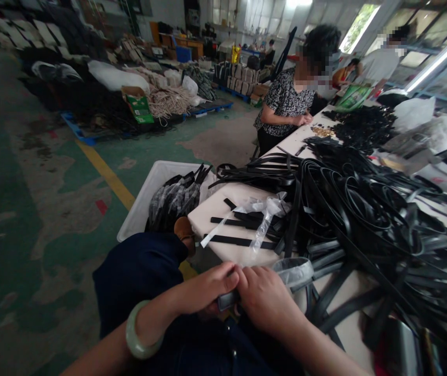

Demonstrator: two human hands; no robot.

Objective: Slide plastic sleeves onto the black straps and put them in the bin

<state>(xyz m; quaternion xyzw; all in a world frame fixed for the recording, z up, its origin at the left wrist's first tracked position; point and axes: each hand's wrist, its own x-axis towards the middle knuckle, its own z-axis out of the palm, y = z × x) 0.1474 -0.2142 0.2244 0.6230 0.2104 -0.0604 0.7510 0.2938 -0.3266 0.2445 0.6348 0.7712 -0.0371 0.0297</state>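
My left hand [211, 287], with a pale green bangle [139, 331] on its wrist, is closed on a dark strap piece [228, 300] over my lap. Against it, my right hand [260, 295] is closed too, its fingers curled at the same dark piece; their undersides are hidden. Just beyond the hands, black strips [243, 241] and crumpled clear plastic [266, 214] lie on the near corner of the white table [203, 211]. To the right, a large tangle of black straps [349, 209] covers the tabletop.
A white bin [137, 209] holding plastic-wrapped black straps stands left of the table. A person in a patterned shirt [286, 99] works at the table's far side. Loaded blue pallets [78, 130] stand on the floor behind. Clear plastic bags [415, 115] sit at the back right.
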